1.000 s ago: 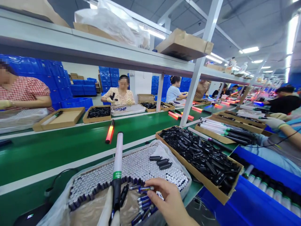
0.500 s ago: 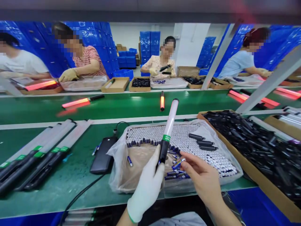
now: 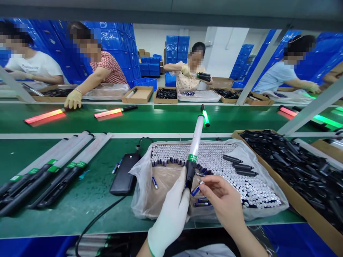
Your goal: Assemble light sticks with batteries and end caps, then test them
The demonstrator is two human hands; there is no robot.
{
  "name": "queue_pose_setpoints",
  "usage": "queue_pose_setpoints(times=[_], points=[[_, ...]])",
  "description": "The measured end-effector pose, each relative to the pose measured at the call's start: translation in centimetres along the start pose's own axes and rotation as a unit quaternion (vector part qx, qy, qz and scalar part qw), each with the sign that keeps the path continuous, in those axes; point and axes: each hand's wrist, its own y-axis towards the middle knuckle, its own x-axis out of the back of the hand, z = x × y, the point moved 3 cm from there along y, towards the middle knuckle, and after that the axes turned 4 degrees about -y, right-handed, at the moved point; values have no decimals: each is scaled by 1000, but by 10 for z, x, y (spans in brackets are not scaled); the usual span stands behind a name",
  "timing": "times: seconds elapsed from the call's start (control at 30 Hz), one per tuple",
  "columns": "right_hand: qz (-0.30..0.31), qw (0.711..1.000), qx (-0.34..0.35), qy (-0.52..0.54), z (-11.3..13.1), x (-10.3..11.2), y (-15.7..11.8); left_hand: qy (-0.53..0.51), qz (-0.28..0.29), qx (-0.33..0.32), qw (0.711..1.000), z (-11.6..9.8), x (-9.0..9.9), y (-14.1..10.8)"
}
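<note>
My left hand (image 3: pixel 170 214), in a white glove, grips the black handle (image 3: pixel 190 173) of a light wand whose long white tube (image 3: pixel 197 137) points up and away, with a green band at its base. My bare right hand (image 3: pixel 223 200) pinches a blue battery (image 3: pixel 197 189) close to the handle's lower end. Below both hands, a clear plastic bag (image 3: pixel 142 200) holds tightly packed upright batteries (image 3: pixel 209 153). Several loose blue batteries (image 3: pixel 201 204) lie under my right hand. Three black handles (image 3: pixel 238 165) rest on the packed batteries.
A cardboard tray of black handles (image 3: pixel 289 164) stands to the right. White wands (image 3: pixel 50 171) and a black power bank (image 3: pixel 124 175) with a cable lie on the green belt to the left. Lit wands (image 3: pixel 44 116) and co-workers are across the belt.
My view has dropped from the shelf to the belt. My right hand has moved from the loose batteries to the handle with a battery. The small wand beyond the tube changed from red to green.
</note>
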Motion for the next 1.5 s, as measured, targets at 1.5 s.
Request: queue_pose_setpoints(times=[1.5], points=[[119,981,-63,-139,11,-5,27,-256,-22,229,939,10,-2,13]])
